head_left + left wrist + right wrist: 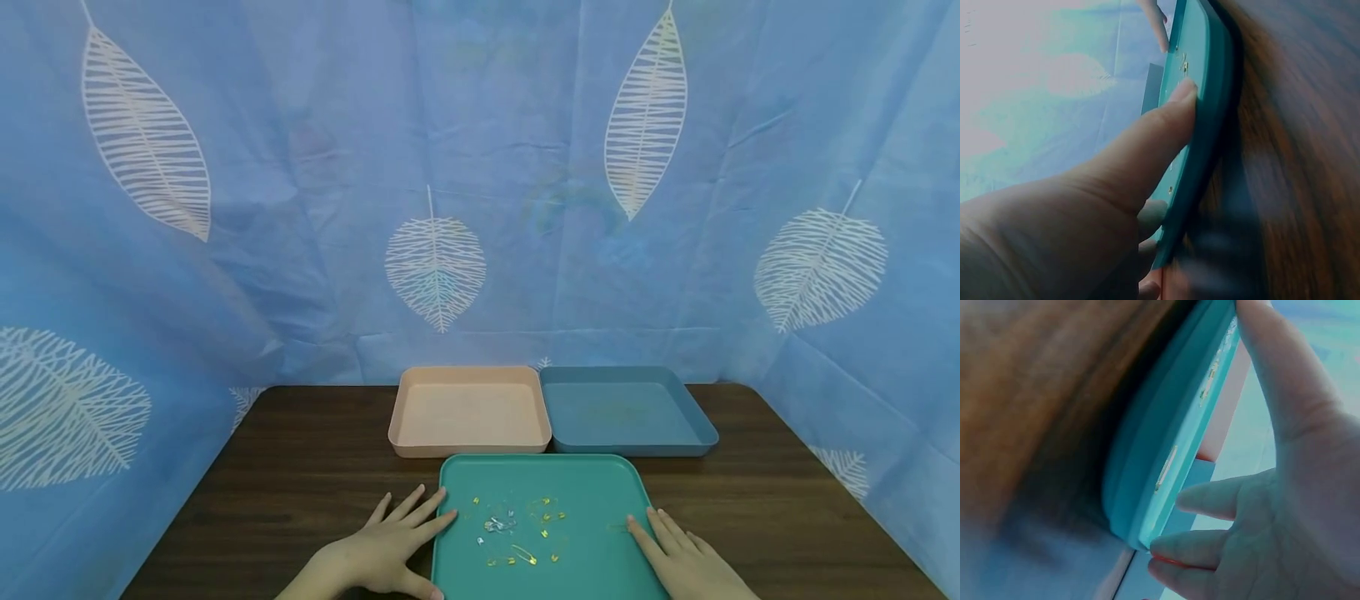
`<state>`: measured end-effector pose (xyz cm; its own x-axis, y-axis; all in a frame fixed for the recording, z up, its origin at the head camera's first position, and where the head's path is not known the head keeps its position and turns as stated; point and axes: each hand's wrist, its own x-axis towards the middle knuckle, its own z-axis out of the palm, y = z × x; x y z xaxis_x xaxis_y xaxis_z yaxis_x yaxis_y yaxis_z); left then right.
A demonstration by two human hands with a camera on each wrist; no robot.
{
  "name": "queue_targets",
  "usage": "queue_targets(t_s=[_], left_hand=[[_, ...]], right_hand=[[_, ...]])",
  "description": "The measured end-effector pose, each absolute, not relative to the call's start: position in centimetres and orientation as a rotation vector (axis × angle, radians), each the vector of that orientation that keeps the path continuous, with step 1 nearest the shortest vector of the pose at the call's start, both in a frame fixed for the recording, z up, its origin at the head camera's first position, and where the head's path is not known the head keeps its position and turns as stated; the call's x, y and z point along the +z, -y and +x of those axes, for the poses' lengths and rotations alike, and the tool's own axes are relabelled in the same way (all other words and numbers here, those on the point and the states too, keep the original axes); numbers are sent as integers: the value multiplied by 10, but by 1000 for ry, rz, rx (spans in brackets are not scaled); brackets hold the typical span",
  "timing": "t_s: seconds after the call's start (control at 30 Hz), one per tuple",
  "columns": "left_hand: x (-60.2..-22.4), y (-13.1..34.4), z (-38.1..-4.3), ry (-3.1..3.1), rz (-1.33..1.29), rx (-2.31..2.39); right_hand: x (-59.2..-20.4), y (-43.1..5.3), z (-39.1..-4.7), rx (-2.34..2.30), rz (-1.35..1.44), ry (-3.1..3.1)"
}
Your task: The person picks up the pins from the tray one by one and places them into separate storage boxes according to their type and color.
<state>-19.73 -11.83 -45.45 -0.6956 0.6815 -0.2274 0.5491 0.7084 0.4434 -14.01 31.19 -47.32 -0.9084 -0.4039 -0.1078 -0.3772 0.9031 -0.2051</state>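
Note:
A green tray (592,571) lies on the near part of the table with small safety pins scattered in it. Several are gold, such as a longer gold safety pin (525,555), and a few silver safety pins (498,525) cluster left of the middle. My left hand (378,550) rests at the tray's left rim, fingers spread; in the left wrist view its thumb (1166,125) lies over the edge. At the right rim is my right hand (686,560), fingers extended and nothing held. Near its fingertips a single pin (1166,469) shows in the right wrist view.
Behind the green tray stand a pink tray (471,408) and, to its right, a blue tray (622,412), side by side. All sit on a dark wooden table (300,475). A blue curtain with white leaf prints (510,275) hangs behind and on both sides.

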Motion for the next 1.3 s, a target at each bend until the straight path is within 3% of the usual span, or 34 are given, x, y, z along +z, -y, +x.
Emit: queue_targets(t_s=[0.7,1.03,1.3], left_hand=[[-444,111,-202,-2603,950,543],[-399,108,-215,-2887,892,654],[-373,109,-233,-3210,711,647]], right_hand=[[-463,-306,-142,-283,-523,-2842],[-456,-305,-144,-306,-546,-2806],[-424,-286,-143,-367,-700,-2904]])
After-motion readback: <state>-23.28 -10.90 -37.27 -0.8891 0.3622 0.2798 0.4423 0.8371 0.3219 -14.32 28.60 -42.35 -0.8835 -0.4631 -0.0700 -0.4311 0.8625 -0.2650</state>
